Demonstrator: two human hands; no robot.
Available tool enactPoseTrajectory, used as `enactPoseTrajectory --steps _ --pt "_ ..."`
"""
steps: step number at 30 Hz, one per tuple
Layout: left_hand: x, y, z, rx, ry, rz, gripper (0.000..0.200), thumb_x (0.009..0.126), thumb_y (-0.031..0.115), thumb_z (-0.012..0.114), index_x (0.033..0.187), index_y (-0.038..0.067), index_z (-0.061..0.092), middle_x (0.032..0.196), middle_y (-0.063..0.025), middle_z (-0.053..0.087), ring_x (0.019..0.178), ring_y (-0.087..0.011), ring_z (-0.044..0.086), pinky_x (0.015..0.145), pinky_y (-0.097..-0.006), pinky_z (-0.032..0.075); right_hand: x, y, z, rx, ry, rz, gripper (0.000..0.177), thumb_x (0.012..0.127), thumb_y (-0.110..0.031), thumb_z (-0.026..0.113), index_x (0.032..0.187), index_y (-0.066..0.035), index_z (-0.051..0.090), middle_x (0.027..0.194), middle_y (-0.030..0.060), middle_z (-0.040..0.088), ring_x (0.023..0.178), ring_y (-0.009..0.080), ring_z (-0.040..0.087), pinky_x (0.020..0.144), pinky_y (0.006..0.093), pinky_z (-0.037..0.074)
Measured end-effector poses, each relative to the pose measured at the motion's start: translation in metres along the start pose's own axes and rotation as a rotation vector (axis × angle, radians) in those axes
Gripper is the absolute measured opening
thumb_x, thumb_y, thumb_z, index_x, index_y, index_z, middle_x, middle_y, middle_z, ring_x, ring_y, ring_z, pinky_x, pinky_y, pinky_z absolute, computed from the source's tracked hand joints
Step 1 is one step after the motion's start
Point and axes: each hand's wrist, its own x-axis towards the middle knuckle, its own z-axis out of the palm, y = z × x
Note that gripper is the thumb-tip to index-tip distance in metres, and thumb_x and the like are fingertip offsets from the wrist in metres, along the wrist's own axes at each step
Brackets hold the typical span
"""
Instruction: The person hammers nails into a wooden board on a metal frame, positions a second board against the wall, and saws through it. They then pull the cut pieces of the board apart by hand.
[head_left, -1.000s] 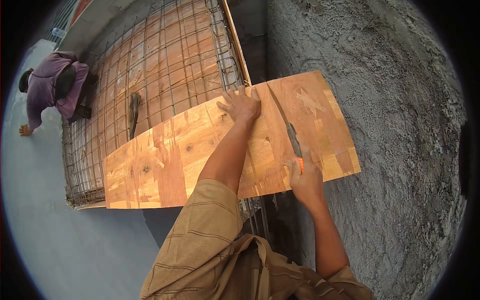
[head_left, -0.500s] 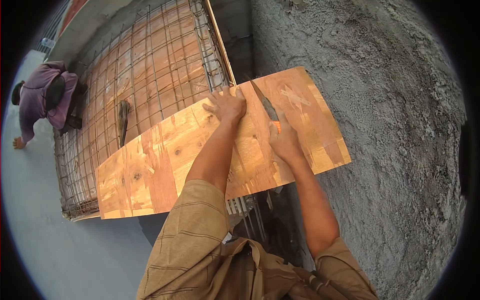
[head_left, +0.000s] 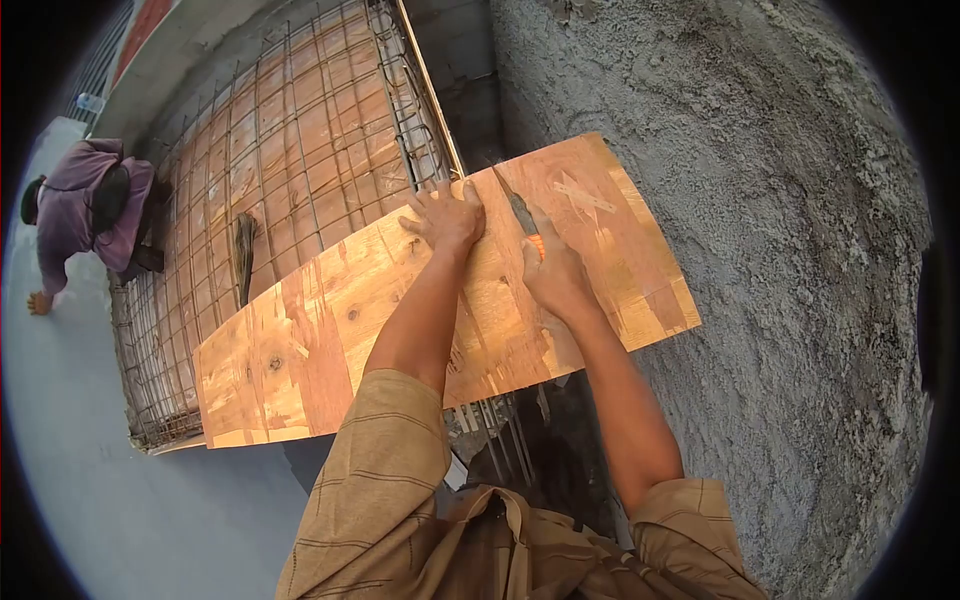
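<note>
Head view: right hand (head_left: 555, 275) grips saw (head_left: 515, 208) (orange handle) beside left hand (head_left: 445, 215), flat on plywood (head_left: 300, 340).

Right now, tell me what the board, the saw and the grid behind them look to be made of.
Board: plywood, unfinished, judging by its patchy grain, knots and thin edge. Saw: dull grey metal blade, likely steel; orange handle, probably plastic, mostly hidden in the right hand. Grid: dark steel bars, seemingly rusty, crossed in squares.
</note>
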Motion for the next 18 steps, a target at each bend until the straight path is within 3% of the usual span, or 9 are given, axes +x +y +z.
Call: enactPoseTrajectory --steps 3,5,7,12,15,17,18 --pt "-0.003 0.003 -0.011 -0.019 -0.082 0.011 0.061 0.101 0.053 0.038 0.149 0.017 0.047 0.162 -0.0186 0.028 0.155 -0.0346 0.010 0.120 -0.0662 0.004 -0.111 -0.007 -0.048 0.078 -0.026 0.038 0.061 0.099 -0.016 0.056 0.155 -0.014 0.033 0.104 0.0331 0.068 0.096 0.0546 0.064 0.083 0.0551 0.053" --pt "-0.005 0.001 -0.009 -0.011 -0.054 0.014 0.062 0.101 0.054 0.038 0.149 0.017 0.048 0.160 -0.0203 0.031 0.154 -0.0351 0.012 0.120 -0.0657 0.004 -0.192 -0.011 -0.084 0.100 0.045 -0.134 0.058 0.100 -0.018 0.053 0.154 -0.008 0.034 0.121 0.0384 0.061 0.112 0.0551 0.059 0.094 0.0514 0.051" --pt "-0.003 0.003 -0.010 0.037 -0.059 -0.007 0.062 0.101 0.055 0.038 0.149 0.017 0.048 0.159 -0.0196 0.034 0.154 -0.0350 0.013 0.121 -0.0654 0.004 -0.178 -0.009 -0.079 0.109 0.015 -0.085 0.059 0.099 -0.016 0.054 0.154 -0.010 0.034 0.109 0.0354 0.065 0.101 0.0539 0.063 0.087 0.0542 0.052" --pt "0.003 0.005 -0.013 0.004 -0.009 -0.001 0.061 0.100 0.054 0.040 0.148 0.016 0.049 0.158 -0.0175 0.035 0.153 -0.0343 0.015 0.121 -0.0647 0.005 0.003 0.003 -0.003 -0.019 -0.034 0.025 0.056 0.097 -0.017 0.054 0.150 -0.007 0.037 0.100 0.0355 0.067 0.094 0.0530 0.065 0.082 0.0580 0.053" --pt "-0.004 0.004 -0.003 0.012 -0.032 -0.001 0.062 0.100 0.053 0.041 0.149 0.017 0.048 0.159 -0.0171 0.035 0.154 -0.0333 0.015 0.121 -0.0642 0.005 -0.087 -0.009 -0.042 0.043 -0.125 0.095 0.057 0.097 -0.016 0.054 0.151 -0.007 0.037 0.101 0.0351 0.067 0.099 0.0520 0.065 0.083 0.0571 0.053" --pt "0.001 0.002 0.001 0.009 0.021 -0.013 0.062 0.100 0.053 0.041 0.150 0.017 0.047 0.159 -0.0166 0.034 0.154 -0.0327 0.014 0.121 -0.0639 0.005 -0.164 -0.003 -0.070 0.101 0.007 -0.071 0.058 0.097 -0.015 0.054 0.152 -0.008 0.036 0.097 0.0346 0.067 0.095 0.0522 0.065 0.081 0.0584 0.052" --pt "-0.002 0.007 -0.013 0.027 -0.082 -0.032 0.062 0.100 0.053 0.041 0.151 0.017 0.046 0.160 -0.0160 0.033 0.154 -0.0329 0.013 0.121 -0.0641 0.005 -0.182 -0.001 -0.078 0.123 0.046 -0.136 0.059 0.098 -0.015 0.054 0.152 -0.008 0.035 0.095 0.0343 0.067 0.094 0.0523 0.065 0.080 0.0589 0.052"
